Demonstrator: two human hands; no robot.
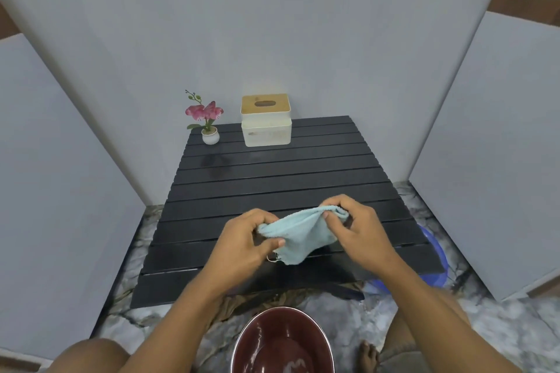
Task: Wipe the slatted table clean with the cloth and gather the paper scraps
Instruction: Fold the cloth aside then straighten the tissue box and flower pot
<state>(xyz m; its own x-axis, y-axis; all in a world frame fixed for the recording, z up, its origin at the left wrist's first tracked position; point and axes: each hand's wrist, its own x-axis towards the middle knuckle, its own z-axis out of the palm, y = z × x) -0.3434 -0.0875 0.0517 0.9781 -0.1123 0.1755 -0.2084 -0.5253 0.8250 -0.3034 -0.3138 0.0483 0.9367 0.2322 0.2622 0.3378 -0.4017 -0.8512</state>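
Observation:
A low black slatted table [272, 179] stands before me against a grey wall. Over its near half I hold a light blue cloth [303, 233] stretched between both hands. My left hand [245, 242] pinches the cloth's left edge and lower corner. My right hand [354, 227] pinches its upper right corner. The cloth hangs slightly above the slats. I see no paper scraps on the table.
A small potted pink orchid [209, 124] and a white tissue box with a wooden lid [266, 121] stand at the table's far edge. A dark red basin [281, 342] sits on the marble floor by my knees. A blue basin [436, 263] peeks out right of the table.

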